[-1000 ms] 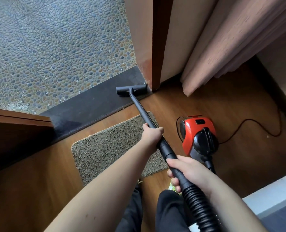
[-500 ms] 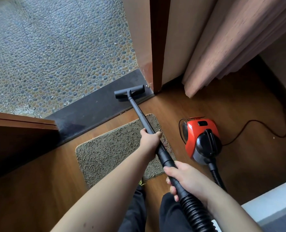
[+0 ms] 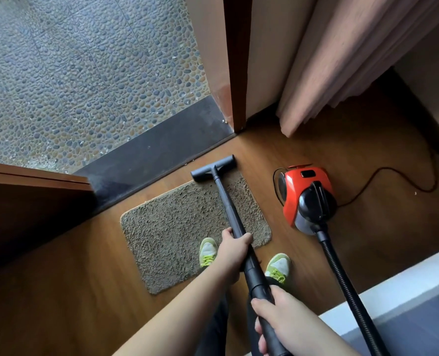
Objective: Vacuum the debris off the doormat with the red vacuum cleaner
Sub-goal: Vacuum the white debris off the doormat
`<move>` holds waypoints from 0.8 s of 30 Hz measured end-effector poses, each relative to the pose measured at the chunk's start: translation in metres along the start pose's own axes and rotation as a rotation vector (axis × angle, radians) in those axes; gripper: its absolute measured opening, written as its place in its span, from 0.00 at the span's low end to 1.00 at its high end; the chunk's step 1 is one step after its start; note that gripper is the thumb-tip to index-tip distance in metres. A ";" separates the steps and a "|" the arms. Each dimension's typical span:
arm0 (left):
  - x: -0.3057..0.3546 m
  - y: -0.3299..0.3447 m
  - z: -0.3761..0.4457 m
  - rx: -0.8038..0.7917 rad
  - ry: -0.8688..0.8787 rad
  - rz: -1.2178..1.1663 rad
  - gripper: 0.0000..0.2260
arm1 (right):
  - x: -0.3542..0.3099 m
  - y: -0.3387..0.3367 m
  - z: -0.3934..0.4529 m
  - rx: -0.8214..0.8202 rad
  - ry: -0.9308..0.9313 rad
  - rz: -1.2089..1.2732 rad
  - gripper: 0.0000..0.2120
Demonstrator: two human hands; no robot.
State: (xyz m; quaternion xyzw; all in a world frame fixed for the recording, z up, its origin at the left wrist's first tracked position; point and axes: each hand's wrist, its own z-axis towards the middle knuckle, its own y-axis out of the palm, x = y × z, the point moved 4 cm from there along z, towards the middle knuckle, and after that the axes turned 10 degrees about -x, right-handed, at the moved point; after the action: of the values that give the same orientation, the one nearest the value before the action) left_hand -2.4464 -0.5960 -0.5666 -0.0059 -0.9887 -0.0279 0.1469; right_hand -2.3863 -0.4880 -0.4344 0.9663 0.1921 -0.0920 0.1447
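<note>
A shaggy grey-brown doormat [image 3: 177,227] lies on the wooden floor in front of the dark threshold. The vacuum's black floor nozzle [image 3: 213,167] rests at the mat's far right edge, its wand [image 3: 230,206] running back over the mat towards me. My left hand [image 3: 232,249] grips the wand low down. My right hand [image 3: 277,319] holds the black handle tube closer to my body. The red vacuum cleaner [image 3: 307,195] sits on the floor right of the mat, its ribbed hose [image 3: 346,286] leading back to me.
A dark threshold [image 3: 149,155] borders pebble tiling [image 3: 84,73] outside. A brown door frame [image 3: 237,62] and a pink curtain [image 3: 341,60] stand at the far right. A power cord [image 3: 393,181] trails right of the vacuum. My green shoes [image 3: 208,250] stand at the mat's near edge.
The nozzle has been pulled back from the threshold by the door frame to the mat's far edge. Both hands drew back with the wand, and my shoes have come into view.
</note>
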 end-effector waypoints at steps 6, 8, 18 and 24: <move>-0.015 0.013 -0.015 -0.030 -0.076 0.054 0.26 | 0.010 -0.001 -0.024 -0.010 0.026 -0.045 0.13; -0.022 0.017 -0.019 -0.046 -0.099 0.059 0.28 | 0.012 -0.001 -0.031 -0.040 0.034 -0.039 0.15; 0.004 0.009 -0.006 -0.012 0.008 0.103 0.09 | -0.004 0.000 -0.022 -0.038 -0.056 0.202 0.07; 0.032 0.006 0.010 -0.016 0.038 0.158 0.15 | -0.029 -0.004 -0.014 -0.058 -0.107 0.340 0.08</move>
State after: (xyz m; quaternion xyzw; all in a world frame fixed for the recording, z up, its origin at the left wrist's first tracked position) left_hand -2.4794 -0.5888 -0.5669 -0.0845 -0.9819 -0.0244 0.1675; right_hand -2.4128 -0.4901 -0.4153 0.9740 0.0205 -0.1119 0.1960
